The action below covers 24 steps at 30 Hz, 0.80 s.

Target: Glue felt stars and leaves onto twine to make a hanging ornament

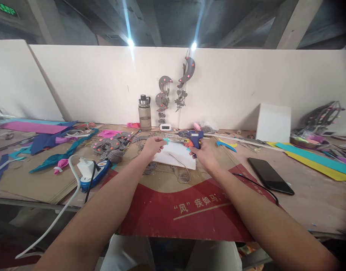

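Observation:
Pinched between the thumb and fingers of my left hand (153, 147) is a small teal cutout (166, 140), which looks star-shaped. My right hand (204, 152) is closed around the handle of a blue hot glue gun (193, 135) with an orange trigger; its nozzle points left. At my right thumb tip a second teal piece (188, 149) shows, partly covered. Below and between both hands lies a white sheet (175, 160), with a loose strand of grey yarn (183, 175) at its front edge. Brown-and-red cardboard (190, 203) spreads beneath them.
A black phone (270, 175) lies right of a black cable. At left sit a blue-and-white power strip (96, 176) and grey yarn pieces (109, 146). Behind stand a water bottle (145, 114) and a small digital clock (165, 127). Grey moon-shaped hangings (187, 69) hang on the white partition.

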### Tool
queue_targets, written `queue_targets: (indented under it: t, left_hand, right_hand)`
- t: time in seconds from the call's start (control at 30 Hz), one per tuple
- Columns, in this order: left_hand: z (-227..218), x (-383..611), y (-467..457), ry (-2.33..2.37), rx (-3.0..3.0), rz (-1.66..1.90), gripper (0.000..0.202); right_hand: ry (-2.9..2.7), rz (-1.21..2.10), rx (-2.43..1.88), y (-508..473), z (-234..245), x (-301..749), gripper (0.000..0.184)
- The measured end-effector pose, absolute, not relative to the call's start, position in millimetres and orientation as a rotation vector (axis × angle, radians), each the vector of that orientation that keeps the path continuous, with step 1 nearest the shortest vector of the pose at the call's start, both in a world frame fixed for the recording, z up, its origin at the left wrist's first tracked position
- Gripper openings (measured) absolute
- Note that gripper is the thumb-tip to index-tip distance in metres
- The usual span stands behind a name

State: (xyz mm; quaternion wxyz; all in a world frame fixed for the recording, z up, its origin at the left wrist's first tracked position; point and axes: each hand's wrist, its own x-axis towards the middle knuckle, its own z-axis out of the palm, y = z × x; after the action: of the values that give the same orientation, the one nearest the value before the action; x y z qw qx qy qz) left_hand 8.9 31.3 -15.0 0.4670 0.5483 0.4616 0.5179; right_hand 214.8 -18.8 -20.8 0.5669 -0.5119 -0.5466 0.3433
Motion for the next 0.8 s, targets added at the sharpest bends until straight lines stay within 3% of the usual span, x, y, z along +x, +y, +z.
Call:
queue_targets:
  t: [0.53,0.8]
  left_hand:
    - [-9,12,27,0.802,1.013,1.283,0.021]
    - [-11,11,32,0.796,0.977,1.326,0.021]
  right_hand:
    - [-1.396,0.821,-0.982,-27,-14,210,0.032]
    - [-1.441,0.811,-0.955,-38,-6,204,0.046]
